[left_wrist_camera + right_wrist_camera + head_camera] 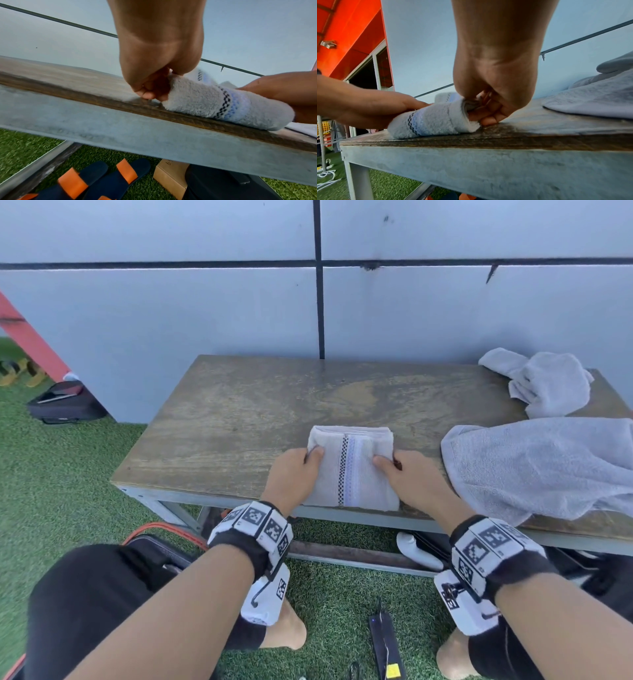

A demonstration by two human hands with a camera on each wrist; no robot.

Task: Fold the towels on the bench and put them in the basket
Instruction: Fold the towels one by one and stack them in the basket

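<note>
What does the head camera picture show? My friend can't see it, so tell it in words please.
Two hands, the left hand and the right hand, grip the sides of a folded white towel with a checkered stripe at the near edge of a wooden bench. Two unfolded grey towels lie to the right.

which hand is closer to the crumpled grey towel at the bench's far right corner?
Right. The right hand grips the striped towel's right edge, on the side facing the crumpled grey towel. The left hand grips its left edge, farther away.
</note>
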